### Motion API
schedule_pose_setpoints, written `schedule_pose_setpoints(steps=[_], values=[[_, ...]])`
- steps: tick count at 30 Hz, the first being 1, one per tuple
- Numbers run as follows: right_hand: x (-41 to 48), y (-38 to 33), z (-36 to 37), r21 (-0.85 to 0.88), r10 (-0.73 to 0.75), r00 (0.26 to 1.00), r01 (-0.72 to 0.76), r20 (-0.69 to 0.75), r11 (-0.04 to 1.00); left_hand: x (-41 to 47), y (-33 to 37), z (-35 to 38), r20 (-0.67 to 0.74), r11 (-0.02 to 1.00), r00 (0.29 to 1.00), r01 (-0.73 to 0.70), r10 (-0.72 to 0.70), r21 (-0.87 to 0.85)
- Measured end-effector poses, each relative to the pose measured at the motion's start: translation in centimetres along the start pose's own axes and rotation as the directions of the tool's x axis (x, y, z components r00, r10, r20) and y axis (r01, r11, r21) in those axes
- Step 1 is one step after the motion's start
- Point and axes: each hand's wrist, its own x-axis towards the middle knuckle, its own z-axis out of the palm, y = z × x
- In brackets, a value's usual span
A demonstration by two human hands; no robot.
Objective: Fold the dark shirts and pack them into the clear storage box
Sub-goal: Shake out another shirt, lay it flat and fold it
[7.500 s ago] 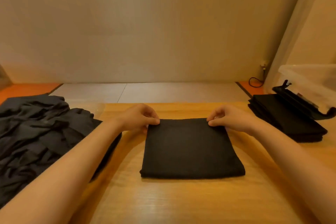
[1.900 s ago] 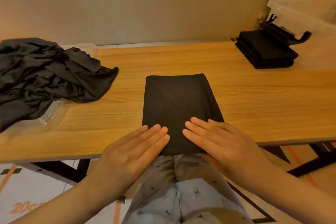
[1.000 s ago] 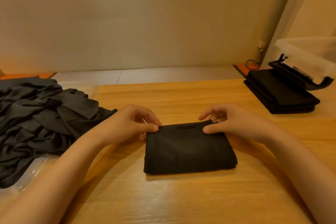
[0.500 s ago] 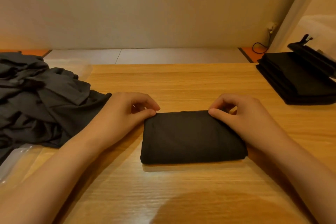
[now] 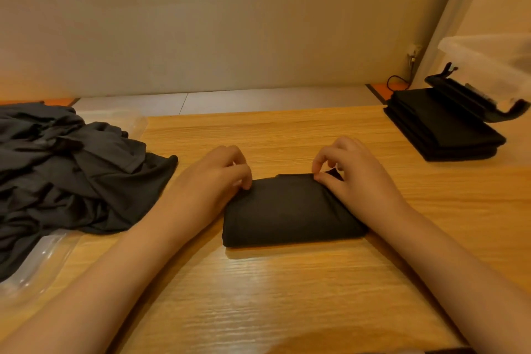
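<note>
A dark shirt point(image 5: 287, 210), folded into a small thick rectangle, lies in the middle of the wooden table point(image 5: 287, 296). My left hand point(image 5: 212, 178) pinches its far left corner. My right hand point(image 5: 356, 178) pinches the far right corner, with the fingers curled over the edge. A stack of folded dark shirts point(image 5: 442, 126) sits at the far right. Just behind that stack stands the clear storage box point(image 5: 494, 54), with a black latch point(image 5: 471, 98) hanging over the shirts. A heap of unfolded dark shirts point(image 5: 66, 164) fills the left side.
A clear plastic bag point(image 5: 37, 261) lies under the heap at the left, near the table's front edge. A plain wall panel runs behind the table. A black cable point(image 5: 395, 85) sits on the floor at the back right.
The shirt was folded once more, from a long rectangle into a short thick one. Both hands moved from pressing its near end to pinching its far corners.
</note>
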Motion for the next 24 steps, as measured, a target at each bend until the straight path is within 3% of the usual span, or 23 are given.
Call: schedule_pose_setpoints(steps=[3,5,8,11,13,19,24], values=[[0.0,-0.5,-0.1,-0.138,-0.157,0.986,0.163,0.055,0.977,-0.1,0.3,0.2,0.042,0.994,0.997,-0.065,0.061,0.084],[-0.2,-1.1,-0.6,-0.244,-0.169,0.981,0.187,0.091,0.952,0.0,0.5,-0.2,0.059,1.0,0.998,0.009,-0.011,0.026],[-0.5,-1.7,-1.7,-0.362,-0.124,0.978,0.179,0.17,0.915,0.1,0.8,-1.6,0.204,0.979,0.961,0.201,-0.189,-0.043],[-0.6,-3.3,-2.4,-0.426,0.002,0.973,0.099,0.231,0.899,0.3,2.3,-3.4,0.346,0.909,0.868,0.408,-0.357,-0.084],[-0.8,-4.6,-2.1,-0.488,0.089,0.962,0.05,0.258,0.871,0.8,3.9,-3.6,0.378,0.891,0.827,0.453,-0.417,-0.008],[-2.2,-6.7,0.4,-0.513,0.194,0.96,-0.066,0.201,0.856,0.8,6.6,0.6,0.194,0.851,0.853,0.409,-0.485,0.328],[-4.0,-5.4,2.1,-0.343,0.225,0.955,-0.15,0.19,0.927,-1.2,6.0,2.7,0.087,0.864,0.904,0.367,-0.419,0.345]])
